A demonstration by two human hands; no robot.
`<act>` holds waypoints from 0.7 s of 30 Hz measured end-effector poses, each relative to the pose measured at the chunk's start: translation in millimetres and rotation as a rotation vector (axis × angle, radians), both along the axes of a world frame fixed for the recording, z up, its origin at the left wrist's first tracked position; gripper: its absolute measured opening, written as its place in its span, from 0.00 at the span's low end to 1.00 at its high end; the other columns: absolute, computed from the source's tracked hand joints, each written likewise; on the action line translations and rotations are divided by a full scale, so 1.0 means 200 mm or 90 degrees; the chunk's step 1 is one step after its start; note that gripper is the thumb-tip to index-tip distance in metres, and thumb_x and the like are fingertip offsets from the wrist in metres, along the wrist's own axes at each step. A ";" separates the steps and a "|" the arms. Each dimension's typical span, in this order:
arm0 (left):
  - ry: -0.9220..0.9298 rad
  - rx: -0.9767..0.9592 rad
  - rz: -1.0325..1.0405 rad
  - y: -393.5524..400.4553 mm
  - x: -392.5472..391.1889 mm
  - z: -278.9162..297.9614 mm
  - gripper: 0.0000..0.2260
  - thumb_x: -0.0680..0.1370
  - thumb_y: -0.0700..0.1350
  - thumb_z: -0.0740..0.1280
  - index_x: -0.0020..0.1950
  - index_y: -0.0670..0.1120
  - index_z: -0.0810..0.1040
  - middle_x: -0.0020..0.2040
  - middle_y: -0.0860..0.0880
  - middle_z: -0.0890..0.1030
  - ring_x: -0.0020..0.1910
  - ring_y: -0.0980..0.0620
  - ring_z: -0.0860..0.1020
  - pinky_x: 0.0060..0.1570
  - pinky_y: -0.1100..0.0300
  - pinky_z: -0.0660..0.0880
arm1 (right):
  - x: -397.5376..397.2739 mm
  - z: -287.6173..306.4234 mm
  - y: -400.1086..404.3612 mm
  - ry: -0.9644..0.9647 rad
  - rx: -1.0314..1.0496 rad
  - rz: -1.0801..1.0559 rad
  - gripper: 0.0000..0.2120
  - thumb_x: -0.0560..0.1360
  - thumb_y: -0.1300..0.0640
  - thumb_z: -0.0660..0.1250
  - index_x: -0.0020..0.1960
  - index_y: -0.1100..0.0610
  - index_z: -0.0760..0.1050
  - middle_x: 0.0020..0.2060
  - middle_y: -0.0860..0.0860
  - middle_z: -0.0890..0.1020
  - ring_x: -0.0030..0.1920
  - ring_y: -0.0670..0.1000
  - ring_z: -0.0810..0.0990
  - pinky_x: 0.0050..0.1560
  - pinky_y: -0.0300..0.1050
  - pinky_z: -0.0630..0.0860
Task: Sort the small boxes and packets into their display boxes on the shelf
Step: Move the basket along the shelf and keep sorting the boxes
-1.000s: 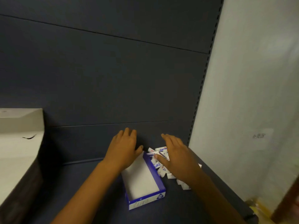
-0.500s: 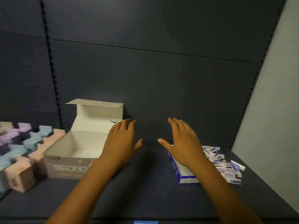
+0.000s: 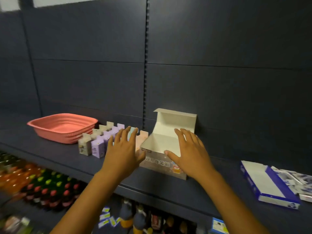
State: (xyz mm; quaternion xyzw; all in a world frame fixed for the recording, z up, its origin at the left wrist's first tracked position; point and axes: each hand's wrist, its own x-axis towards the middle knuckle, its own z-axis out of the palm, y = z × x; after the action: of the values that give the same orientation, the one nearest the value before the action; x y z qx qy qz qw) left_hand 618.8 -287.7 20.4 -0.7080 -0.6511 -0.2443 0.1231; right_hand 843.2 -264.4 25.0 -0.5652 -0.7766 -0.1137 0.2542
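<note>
An open grey display box with its lid flap up stands on the dark shelf; its inside looks empty. My left hand hovers with straight fingers at its left corner, over several small pastel boxes in rows. My right hand is spread over the box's right front, holding nothing. A blue-and-white display box lies flat at the far right, with several small white-and-blue packets heaped beside it.
A pink ribbed basin sits on the shelf at the left. Below the shelf are rows of bottles and more goods. The dark back panel rises behind everything.
The view has swung left from the blue box and packets. Both open hands have moved with it, from the blue box to the grey display box.
</note>
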 end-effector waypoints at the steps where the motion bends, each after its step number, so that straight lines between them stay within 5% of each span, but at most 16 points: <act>1: 0.001 0.001 0.019 -0.03 -0.08 0.00 0.35 0.77 0.65 0.58 0.78 0.52 0.48 0.79 0.48 0.51 0.77 0.45 0.50 0.75 0.44 0.51 | -0.08 0.00 0.01 -0.003 -0.007 0.013 0.40 0.73 0.31 0.57 0.77 0.48 0.48 0.76 0.48 0.55 0.76 0.51 0.54 0.76 0.51 0.54; 21: -0.033 -0.059 0.280 0.11 -0.94 0.00 0.37 0.77 0.64 0.60 0.79 0.51 0.47 0.79 0.48 0.50 0.77 0.46 0.52 0.75 0.44 0.52 | -1.11 0.04 0.56 -0.036 -0.068 0.217 0.40 0.72 0.29 0.55 0.77 0.46 0.49 0.77 0.48 0.55 0.76 0.54 0.55 0.74 0.53 0.54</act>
State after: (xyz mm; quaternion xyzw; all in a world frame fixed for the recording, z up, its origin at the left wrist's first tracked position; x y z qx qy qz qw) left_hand 430.9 -266.6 21.1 -0.5474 -0.8033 -0.1993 0.1237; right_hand 621.1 -151.7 32.2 -0.4348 -0.8729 -0.0434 0.2171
